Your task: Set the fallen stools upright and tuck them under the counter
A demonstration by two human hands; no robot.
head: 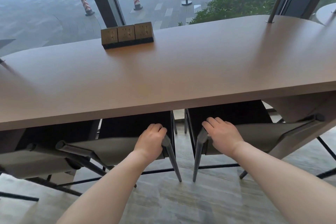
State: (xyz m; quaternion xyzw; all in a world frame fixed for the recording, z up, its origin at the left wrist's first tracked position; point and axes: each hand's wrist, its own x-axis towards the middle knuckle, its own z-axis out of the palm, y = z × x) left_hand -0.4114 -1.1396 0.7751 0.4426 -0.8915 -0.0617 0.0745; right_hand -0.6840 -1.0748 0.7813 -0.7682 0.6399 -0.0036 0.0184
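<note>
Two stools with grey fabric backs and dark metal legs stand upright side by side, their seats under the brown counter (163, 82). My left hand (151, 138) grips the right top corner of the left stool's back (109, 149). On the right stool's back (263, 136), my right hand (221, 134) holds the left top corner. A narrow gap of floor separates the two stools. A third stool (31, 160) stands upright at the far left, also partly under the counter.
A block of three sockets (127, 35) sits on the counter's far side by the window. A metal pole (276, 0) rises from the counter at the right. Grey floor (181, 202) lies under my arms. A round table (327, 14) shows at the far right.
</note>
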